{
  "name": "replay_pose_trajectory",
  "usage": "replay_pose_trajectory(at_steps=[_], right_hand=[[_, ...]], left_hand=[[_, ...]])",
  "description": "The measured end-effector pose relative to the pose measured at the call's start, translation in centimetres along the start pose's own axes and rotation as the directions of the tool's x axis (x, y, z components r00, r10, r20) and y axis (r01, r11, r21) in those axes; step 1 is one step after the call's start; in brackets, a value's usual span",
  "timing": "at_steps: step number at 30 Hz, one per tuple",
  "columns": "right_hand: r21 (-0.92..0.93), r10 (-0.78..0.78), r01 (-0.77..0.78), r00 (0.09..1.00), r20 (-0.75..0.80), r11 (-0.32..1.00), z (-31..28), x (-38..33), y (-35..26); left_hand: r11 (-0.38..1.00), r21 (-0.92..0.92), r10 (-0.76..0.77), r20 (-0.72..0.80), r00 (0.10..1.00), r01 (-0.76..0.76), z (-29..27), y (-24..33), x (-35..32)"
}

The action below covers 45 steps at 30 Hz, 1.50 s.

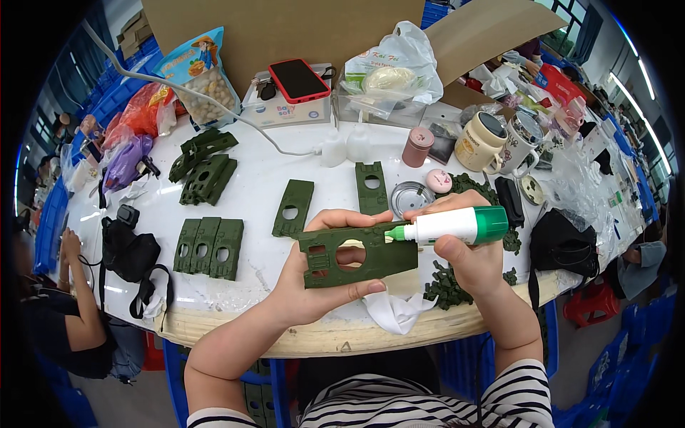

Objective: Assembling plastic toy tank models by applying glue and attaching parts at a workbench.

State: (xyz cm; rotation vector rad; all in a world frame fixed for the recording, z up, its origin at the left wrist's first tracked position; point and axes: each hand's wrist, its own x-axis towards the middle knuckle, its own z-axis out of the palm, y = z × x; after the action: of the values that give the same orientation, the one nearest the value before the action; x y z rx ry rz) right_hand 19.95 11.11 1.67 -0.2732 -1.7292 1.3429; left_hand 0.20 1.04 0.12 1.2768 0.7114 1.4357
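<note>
Our left hand is closed around the green panel, thumb along its lower edge and fingers behind. The panel is up off the counter, near its front edge, its large round hole facing us. Our right hand grips the bottle lying sideways, its green nozzle over the panel's upper right part; whether the tip touches, we cannot tell.

We judge the step in hand to be dabbing something, perhaps glue, onto the panel. The next move seems to call for a steady left grip, a light squeeze of the bottle and a tip kept clear of the hole. Small green pieces lie near our right hand.
</note>
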Motion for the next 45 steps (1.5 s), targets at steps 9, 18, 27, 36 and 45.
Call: replay_pose_trajectory(at_steps=[9,18,27,36,45], right_hand=[[0.018,0.004,-0.004,1.0,-0.012,1.0,0.09,-0.07,0.0],[-0.029,0.004,-0.004,1.0,0.0,1.0,-0.03,-0.08,-0.22],[0.008,0.007,-0.007,1.0,-0.012,1.0,0.14,-0.04,-0.19],[-0.013,-0.008,0.008,1.0,-0.021,1.0,0.1,-0.08,-0.05],[-0.015,0.002,-0.003,1.0,-0.02,1.0,0.13,-0.14,-0.13]], left_hand=[[1.0,0.01,-0.022,-0.017,1.0,0.022,0.01,0.01,-0.02],[1.0,0.004,-0.019,-0.017,1.0,0.019,0.08,0.08,-0.04],[1.0,0.009,0.004,-0.002,1.0,-0.004,-0.09,-0.19,-0.01],[1.0,0.014,0.01,0.013,1.0,-0.01,-0.18,-0.24,0.01],[1.0,0.016,0.016,0.005,1.0,-0.016,-0.1,-0.28,0.0]])
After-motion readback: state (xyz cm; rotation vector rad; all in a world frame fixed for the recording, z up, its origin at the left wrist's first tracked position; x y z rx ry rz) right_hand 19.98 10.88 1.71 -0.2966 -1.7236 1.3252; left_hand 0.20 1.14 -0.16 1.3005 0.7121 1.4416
